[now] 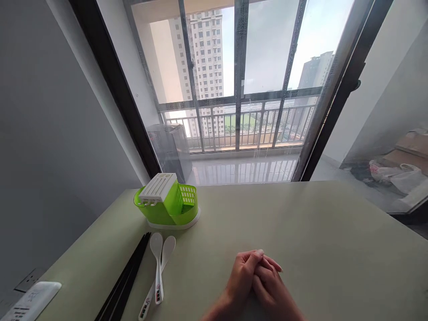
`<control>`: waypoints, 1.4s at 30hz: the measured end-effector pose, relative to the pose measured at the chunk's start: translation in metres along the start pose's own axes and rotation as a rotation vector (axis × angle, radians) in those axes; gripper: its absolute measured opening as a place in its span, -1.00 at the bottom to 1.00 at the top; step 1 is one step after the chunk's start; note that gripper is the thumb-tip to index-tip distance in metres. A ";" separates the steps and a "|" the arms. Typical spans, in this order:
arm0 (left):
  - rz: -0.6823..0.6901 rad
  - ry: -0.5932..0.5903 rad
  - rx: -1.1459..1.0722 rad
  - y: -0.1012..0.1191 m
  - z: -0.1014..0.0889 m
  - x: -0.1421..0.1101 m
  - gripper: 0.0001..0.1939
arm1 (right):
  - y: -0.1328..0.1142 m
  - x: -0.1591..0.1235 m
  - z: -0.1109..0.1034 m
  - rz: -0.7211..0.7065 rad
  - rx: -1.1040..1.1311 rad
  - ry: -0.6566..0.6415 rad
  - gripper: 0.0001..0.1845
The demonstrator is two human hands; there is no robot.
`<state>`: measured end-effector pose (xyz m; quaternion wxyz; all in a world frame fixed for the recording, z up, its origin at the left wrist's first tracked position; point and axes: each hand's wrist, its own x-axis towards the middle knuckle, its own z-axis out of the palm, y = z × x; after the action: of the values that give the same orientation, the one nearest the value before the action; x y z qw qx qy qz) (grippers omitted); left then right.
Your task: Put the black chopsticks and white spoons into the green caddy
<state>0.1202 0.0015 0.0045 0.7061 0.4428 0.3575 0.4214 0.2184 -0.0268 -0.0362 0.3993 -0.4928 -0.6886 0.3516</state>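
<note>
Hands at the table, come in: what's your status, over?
Left hand and right hand clasped together, no utensil visible in them. Nearest things: two white spoons, crossed, off to the left. Black chopsticks beyond those; green caddy farther back.

the green holder [170,209] (white-topped) blocks the table's [301,223] far left.

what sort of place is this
Probably a room in a high-rise flat: past the glass is a tiled balcony, with a tower block beyond, and spoons and black chopsticks lie on the table.
</note>
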 end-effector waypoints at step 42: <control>-0.004 0.006 0.005 -0.003 -0.001 0.001 -0.50 | 0.002 0.001 0.001 -0.014 -0.010 0.000 -0.57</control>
<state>0.1205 0.0016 0.0011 0.7046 0.4426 0.3617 0.4204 0.2181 -0.0254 -0.0382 0.3992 -0.4900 -0.6937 0.3454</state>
